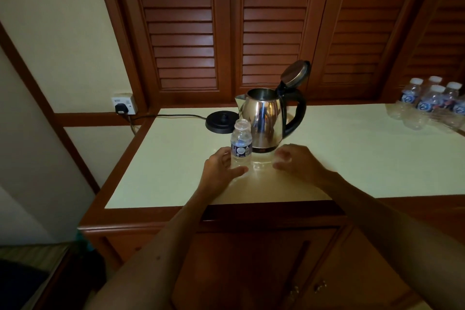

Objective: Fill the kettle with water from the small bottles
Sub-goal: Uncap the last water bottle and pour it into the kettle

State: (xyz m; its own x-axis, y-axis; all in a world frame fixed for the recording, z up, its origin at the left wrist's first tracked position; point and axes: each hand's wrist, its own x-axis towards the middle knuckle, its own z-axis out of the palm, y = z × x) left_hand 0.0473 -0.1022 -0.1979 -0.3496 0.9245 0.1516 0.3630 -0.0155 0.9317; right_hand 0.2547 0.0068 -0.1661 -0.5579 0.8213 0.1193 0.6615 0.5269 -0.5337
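Observation:
A steel kettle (264,118) with a black handle stands on the cream counter, off its base, with its lid (295,73) tipped up and open. Just in front and to the left of it a small clear bottle (241,143) with a blue label stands upright, uncapped. My left hand (222,167) wraps its lower part, thumb in front and fingers behind. My right hand (295,161) hovers low over the counter in front of the kettle, blurred, fingers curled. A pale blur sits at its fingertips; I cannot tell whether it is a cap.
The black kettle base (221,121) lies left of the kettle, its cord running to a wall socket (124,105). Several capped small bottles (427,106) cluster at the counter's far right. Louvred wooden doors stand behind. The counter top (364,158) has a wooden edge.

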